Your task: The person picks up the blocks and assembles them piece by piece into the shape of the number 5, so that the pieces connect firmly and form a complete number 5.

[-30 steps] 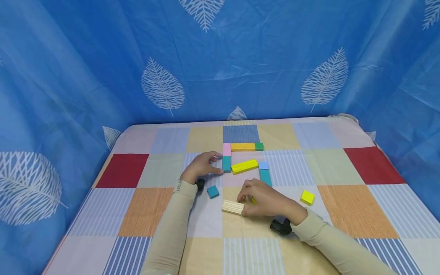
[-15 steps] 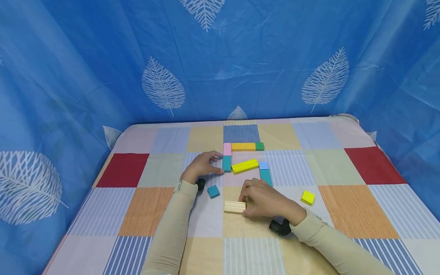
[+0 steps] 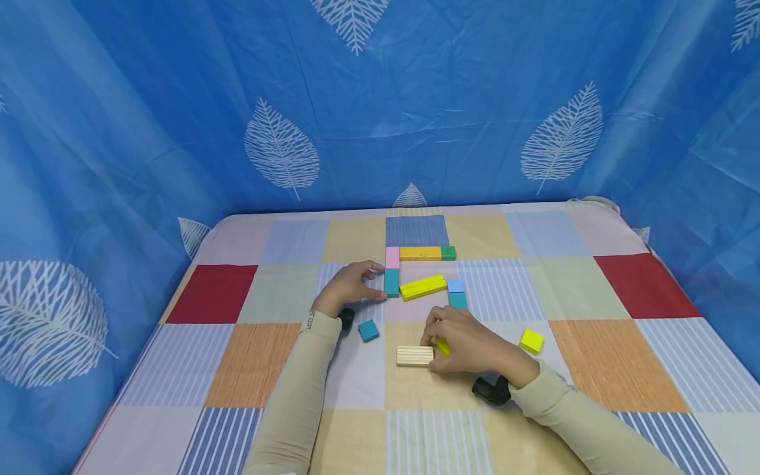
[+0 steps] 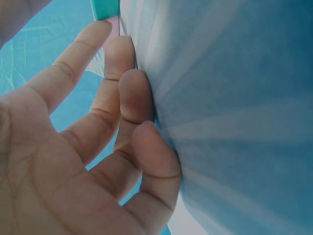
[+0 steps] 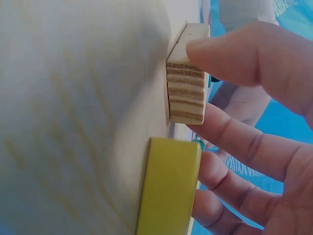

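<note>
My right hand (image 3: 466,340) pinches a plain striped wooden block (image 3: 414,356) at its right end, between thumb and index finger. Lying flat on the cloth, the block shows its grain in the right wrist view, with a yellow block (image 5: 168,186) beside it near the other fingers. That yellow block is mostly hidden by the hand in the head view. My left hand (image 3: 349,287) rests on the cloth with loosely bent fingers, its fingertips at the side of a teal block (image 3: 391,282). A pink block (image 3: 392,257) adjoins the teal one's far end.
An orange block (image 3: 420,253) and a green block (image 3: 448,253) continue the row from the pink one. Two yellow sticks (image 3: 423,287) lie slanted inside. A light blue block (image 3: 455,285) touches another teal block (image 3: 457,300). Loose teal (image 3: 368,330) and yellow (image 3: 531,341) pieces lie outside.
My right hand has slid the wooden block a little to the right and straightened it, and now covers more of the right-hand teal block. The left hand stays in place.
</note>
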`<state>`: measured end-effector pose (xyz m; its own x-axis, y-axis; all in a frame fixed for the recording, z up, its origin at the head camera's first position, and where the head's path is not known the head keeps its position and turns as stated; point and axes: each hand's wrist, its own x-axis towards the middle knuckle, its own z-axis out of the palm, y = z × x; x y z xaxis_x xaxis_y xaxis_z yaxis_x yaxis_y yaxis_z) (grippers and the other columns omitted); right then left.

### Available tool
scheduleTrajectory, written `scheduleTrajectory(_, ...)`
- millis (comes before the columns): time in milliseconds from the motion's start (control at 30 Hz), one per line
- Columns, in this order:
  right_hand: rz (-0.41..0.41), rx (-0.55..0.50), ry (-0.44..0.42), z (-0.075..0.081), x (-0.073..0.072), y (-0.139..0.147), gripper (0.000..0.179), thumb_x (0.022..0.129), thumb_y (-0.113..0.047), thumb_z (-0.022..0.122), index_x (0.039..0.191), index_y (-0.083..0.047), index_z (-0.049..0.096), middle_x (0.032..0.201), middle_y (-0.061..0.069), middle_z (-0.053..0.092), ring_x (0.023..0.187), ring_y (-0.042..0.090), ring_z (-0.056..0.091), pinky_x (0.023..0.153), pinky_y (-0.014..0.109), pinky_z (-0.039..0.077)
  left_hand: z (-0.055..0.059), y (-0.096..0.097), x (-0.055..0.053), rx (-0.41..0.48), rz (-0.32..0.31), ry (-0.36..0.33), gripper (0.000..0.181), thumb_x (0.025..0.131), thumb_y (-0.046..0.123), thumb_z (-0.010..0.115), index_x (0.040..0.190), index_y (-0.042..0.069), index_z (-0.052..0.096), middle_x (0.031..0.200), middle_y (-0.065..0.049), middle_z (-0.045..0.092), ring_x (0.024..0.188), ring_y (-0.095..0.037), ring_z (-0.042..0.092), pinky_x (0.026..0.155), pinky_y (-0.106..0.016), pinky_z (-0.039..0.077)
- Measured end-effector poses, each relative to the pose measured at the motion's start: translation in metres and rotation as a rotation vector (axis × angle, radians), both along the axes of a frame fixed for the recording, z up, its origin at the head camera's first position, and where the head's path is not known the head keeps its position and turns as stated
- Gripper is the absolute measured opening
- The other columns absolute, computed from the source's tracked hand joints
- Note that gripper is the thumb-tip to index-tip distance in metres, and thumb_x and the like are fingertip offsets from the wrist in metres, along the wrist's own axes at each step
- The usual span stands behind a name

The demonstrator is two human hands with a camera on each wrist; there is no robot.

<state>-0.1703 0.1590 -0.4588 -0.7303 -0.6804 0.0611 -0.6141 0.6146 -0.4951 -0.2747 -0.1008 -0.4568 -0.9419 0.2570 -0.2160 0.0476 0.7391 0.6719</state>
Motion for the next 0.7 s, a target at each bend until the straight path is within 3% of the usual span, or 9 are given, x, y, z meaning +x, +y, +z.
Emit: scheduleTrajectory(700, 0.0, 0.01, -0.006, -0.0018, -0.0045, 0.0079, 0.019, 0.083, -0.018, 0.091, 0.091, -0.022, 0.074, 0.106, -0.005, 0.058, 0.098, 0.018, 0.048, 0.083, 0.041, 0.036, -0.0005, 0.0005, -0.0003, 0.007, 0.009, -0.004, 0.06, 0.09, 0.016, 0.091, 0.145, 0.012, 0.068, 0.14, -0.016, 0.067, 0.126, -0.034, 0.06, 0.108, -0.046, 0.054)
